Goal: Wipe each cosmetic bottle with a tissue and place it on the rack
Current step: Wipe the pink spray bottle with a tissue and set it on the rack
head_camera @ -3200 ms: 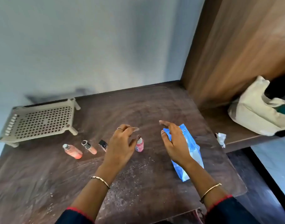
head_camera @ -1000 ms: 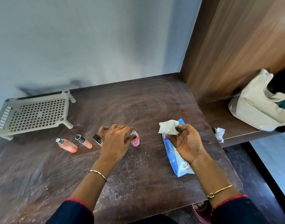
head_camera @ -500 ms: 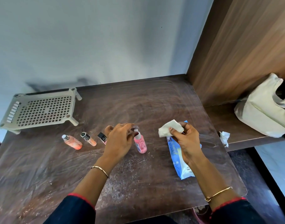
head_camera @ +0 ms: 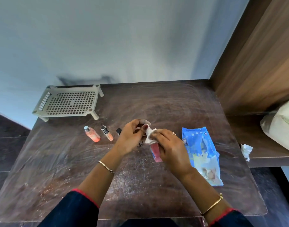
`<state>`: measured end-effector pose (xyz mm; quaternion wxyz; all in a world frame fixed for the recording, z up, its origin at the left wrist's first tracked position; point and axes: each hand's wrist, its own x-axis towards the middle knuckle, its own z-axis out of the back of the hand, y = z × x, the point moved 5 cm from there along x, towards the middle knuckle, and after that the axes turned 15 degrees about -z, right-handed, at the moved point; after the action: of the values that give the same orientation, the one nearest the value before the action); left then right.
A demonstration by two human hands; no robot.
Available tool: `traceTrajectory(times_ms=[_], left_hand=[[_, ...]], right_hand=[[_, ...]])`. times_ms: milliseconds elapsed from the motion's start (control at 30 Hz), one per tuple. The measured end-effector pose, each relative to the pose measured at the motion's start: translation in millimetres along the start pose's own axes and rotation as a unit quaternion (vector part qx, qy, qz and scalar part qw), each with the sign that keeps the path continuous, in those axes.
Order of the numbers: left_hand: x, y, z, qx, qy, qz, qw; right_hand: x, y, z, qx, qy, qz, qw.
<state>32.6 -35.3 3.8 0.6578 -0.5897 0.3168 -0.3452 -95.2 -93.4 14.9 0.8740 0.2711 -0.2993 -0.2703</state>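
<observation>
Head view of a dark wooden desk [head_camera: 173, 102] standing against a pale wall [head_camera: 124, 38], with a wood-grain panel [head_camera: 263, 54] along its right edge. Near the middle of the desk the two hands meet over a pink bottle [head_camera: 156, 153], which lies tilted with its lower end toward the near edge. Whether that end touches the desk cannot be told. The left hand [head_camera: 132, 138] has its fingers curled over the bottle's upper end, which is hidden, and its thumb is pressed against a white tissue [head_camera: 149, 136]. The right hand [head_camera: 170, 148] is closed around the tissue and the upper body of the bottle, fingers wrapped over the paper. Only the lower half of the bottle shows beneath them. Each wrist carries a thin bangle, and the forearms emerge from dark sleeves with red trim. A beige perforated rack [head_camera: 68, 103] stands on short legs at the far left corner, with nothing on it. Between the rack and the left hand three more items lie in a row: an orange bottle [head_camera: 92, 134] with a clear cap, a slim black-capped bottle [head_camera: 106, 133] just beside it, and a small black-topped item [head_camera: 118, 131] partly hidden behind the left hand. A blue tissue pack [head_camera: 201, 153] lies flat near the right edge, just beside the right hand. On a lower shelf [head_camera: 263, 153] past the right edge sit a crumpled tissue [head_camera: 246, 149] and a cream cloth bag [head_camera: 281, 126], apart from each other.
</observation>
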Motion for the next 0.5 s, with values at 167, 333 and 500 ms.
traceTrajectory(times_ms=[167, 333, 500], left_hand=[[-12, -3, 0, -0.053, -0.023, 0.029, 0.998], [-28, 7, -9, -0.097, -0.061, 0.045, 0.992], [-35, 12, -2, -0.128, -0.105, 0.061, 0.984]], right_hand=[[-20, 8, 4, -0.044, 0.055, 0.031, 0.997], [-40, 2, 9, -0.084, 0.086, 0.003, 0.993], [-69, -1, 13, -0.058, 0.154, -0.036, 0.986]])
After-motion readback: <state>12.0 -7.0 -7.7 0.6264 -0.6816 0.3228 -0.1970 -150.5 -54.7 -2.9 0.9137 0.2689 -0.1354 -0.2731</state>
